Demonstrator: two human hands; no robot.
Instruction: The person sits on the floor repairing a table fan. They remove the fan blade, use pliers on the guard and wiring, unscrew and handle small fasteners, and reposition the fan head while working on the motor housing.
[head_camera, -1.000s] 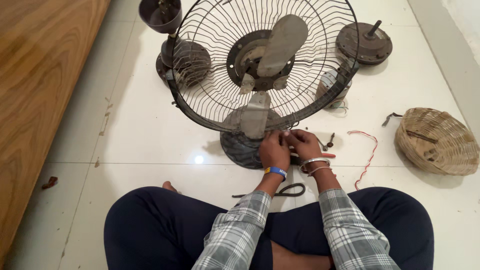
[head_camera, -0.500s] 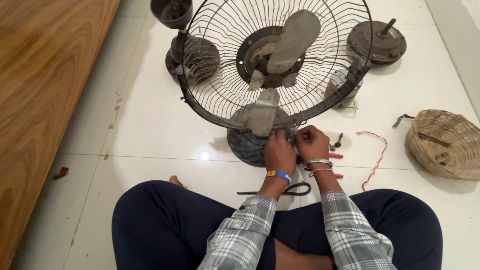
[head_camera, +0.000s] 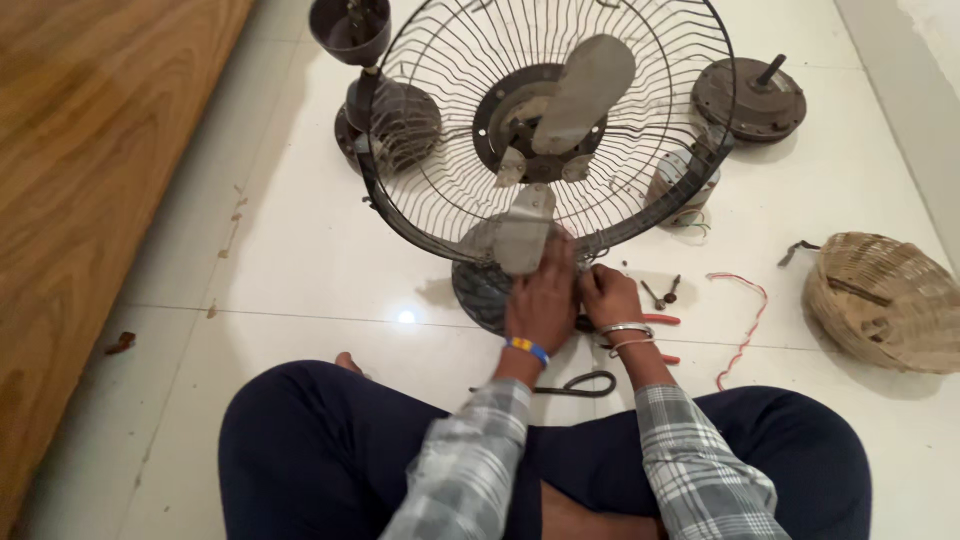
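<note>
Seated on the tiled floor (head_camera: 300, 230), a person's left hand (head_camera: 543, 300) and right hand (head_camera: 607, 297) close together on the lower rim of a dark wire fan guard (head_camera: 440, 190), grey blades inside.

A woven basket (head_camera: 885, 300) sits on the white tiled floor (head_camera: 270, 250) at the right, with a red-and-white wire (head_camera: 742, 325) curling just beside it. A round dark motor housing (head_camera: 748, 98) with a shaft lies at the upper right. A second dark fan stand (head_camera: 375, 105) with a cup-shaped top stands at the upper left. A wooden panel (head_camera: 90, 180) fills the left edge. Black-handled scissors (head_camera: 580, 385) lie near the crossed legs.
</note>
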